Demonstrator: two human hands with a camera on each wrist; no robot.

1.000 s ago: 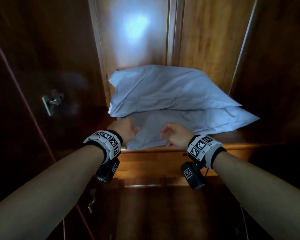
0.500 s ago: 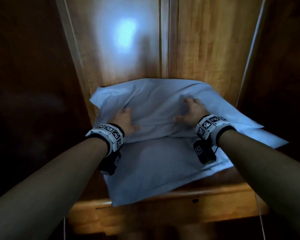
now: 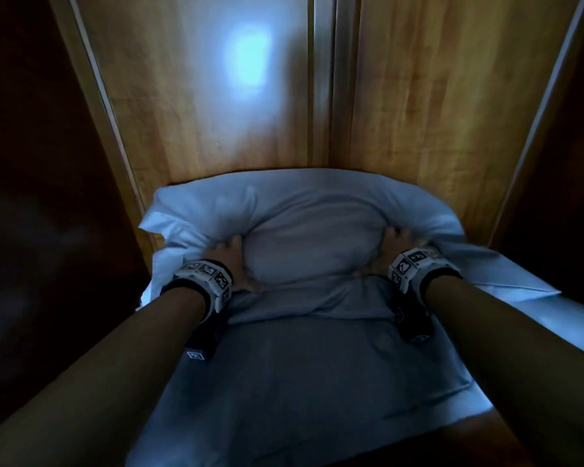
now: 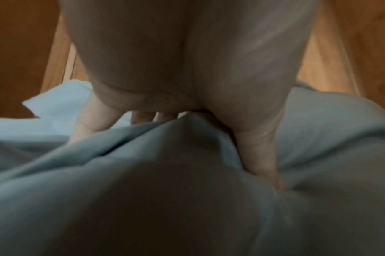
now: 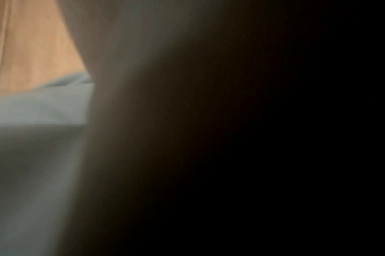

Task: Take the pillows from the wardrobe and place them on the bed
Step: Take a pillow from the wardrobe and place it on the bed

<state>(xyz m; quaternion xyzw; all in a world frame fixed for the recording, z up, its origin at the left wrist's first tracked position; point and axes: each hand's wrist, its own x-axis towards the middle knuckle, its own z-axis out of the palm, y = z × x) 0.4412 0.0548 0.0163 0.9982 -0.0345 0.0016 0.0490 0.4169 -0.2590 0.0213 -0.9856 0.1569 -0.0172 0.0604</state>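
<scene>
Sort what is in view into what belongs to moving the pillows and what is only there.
Belongs to the job:
- top pillow, squeezed from both sides
- bottom pillow, lying under it
- left hand, gripping the top pillow
- right hand, pressed into the top pillow
- wardrobe, holding both pillows

Only there:
- wrist bands with markers
- light patch on the back panel

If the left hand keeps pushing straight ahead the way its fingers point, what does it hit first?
Probably more of the top pillow: the left hand is already dug into it. Beyond that lies the wardrobe's back panel; depth is unclear.
</scene>
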